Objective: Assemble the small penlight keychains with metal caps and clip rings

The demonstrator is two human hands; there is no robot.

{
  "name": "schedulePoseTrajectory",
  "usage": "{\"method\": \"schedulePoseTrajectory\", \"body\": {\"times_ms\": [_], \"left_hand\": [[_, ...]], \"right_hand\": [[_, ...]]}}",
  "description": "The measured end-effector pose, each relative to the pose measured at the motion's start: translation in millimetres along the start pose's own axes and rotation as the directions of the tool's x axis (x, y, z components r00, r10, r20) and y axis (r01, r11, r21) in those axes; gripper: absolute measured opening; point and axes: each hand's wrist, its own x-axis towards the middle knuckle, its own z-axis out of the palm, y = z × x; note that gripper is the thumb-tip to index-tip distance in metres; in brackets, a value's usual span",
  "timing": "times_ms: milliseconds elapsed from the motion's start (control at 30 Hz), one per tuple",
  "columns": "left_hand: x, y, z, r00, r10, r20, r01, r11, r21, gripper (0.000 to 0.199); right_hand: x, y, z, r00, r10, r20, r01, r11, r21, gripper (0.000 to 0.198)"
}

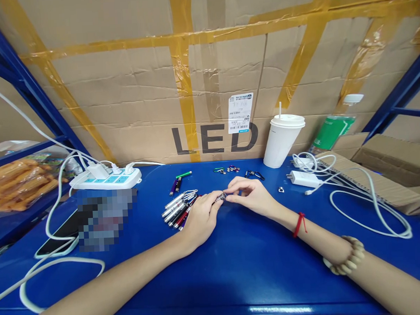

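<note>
My left hand (200, 218) and my right hand (251, 195) meet over the blue table (235, 263), both pinching one small silver pen-shaped light (220, 197) between their fingertips. Just left of my left hand lies a bunch of several similar small lights (179, 208), silver and red, fanned on the table. Two more, one green (183, 175) and one purple (174, 187), lie a little farther back. My right wrist wears a red string and a bead bracelet.
A white power strip (106, 179) with plugged chargers stands back left, a phone (58, 236) beside a blurred patch. A white lidded cup (282, 140) stands back right, with small metal parts (231, 168), a carabiner (254, 175), white chargers and cables (365, 202). Cardboard boxes form the back wall.
</note>
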Motion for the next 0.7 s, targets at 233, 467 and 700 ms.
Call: {"method": "schedulePoseTrajectory", "body": {"times_ms": [233,467,700], "left_hand": [[-2.6,-2.5,0.8,0.992,0.125,0.028,-0.128,0.982,0.140,0.032],[-4.8,-5.2,1.4,0.984,0.143,0.104,-0.163,0.961,0.223,0.029],[-4.6,-6.3,1.0,0.983,0.147,0.107,-0.166,0.965,0.203,0.023]], "right_hand": [[-1.5,2.3,-0.5,0.998,-0.013,0.057,0.009,0.997,0.071,0.016],[-3.8,1.5,-1.6,0.991,-0.015,0.136,0.006,0.998,0.066,0.021],[-5.0,0.2,-0.7,0.990,-0.033,0.135,0.036,0.999,-0.017,0.031]]}}
